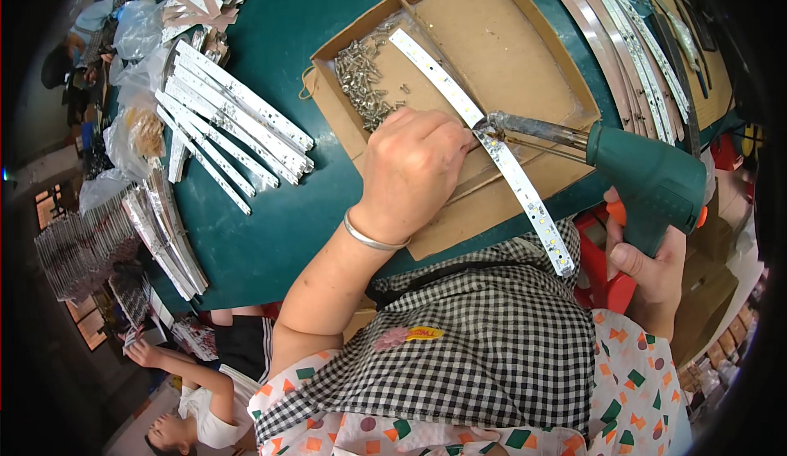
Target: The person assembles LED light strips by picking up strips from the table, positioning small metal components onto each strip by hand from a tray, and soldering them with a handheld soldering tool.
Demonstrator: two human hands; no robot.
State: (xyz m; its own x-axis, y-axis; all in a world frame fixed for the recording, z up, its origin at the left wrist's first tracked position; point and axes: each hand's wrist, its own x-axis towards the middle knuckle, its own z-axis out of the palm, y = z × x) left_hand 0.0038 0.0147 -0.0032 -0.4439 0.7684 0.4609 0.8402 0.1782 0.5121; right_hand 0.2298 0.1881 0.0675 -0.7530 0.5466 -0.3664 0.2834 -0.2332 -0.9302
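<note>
Green table (311,210), left hand (410,169) pinning LED strip (484,145), right hand (652,259) gripping soldering gun (631,169)

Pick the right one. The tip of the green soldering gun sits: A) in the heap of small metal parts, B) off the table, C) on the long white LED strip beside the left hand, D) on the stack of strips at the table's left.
C: the soldering gun, gripped by the right hand, has its tip on the white LED strip right by the left hand.

Even, bright light falls from above on my work; shadows under my left hand (414,169) stay soft. Centre is sharp, straight edges bow outward, and the rim darkens to black with slight blur.
</note>
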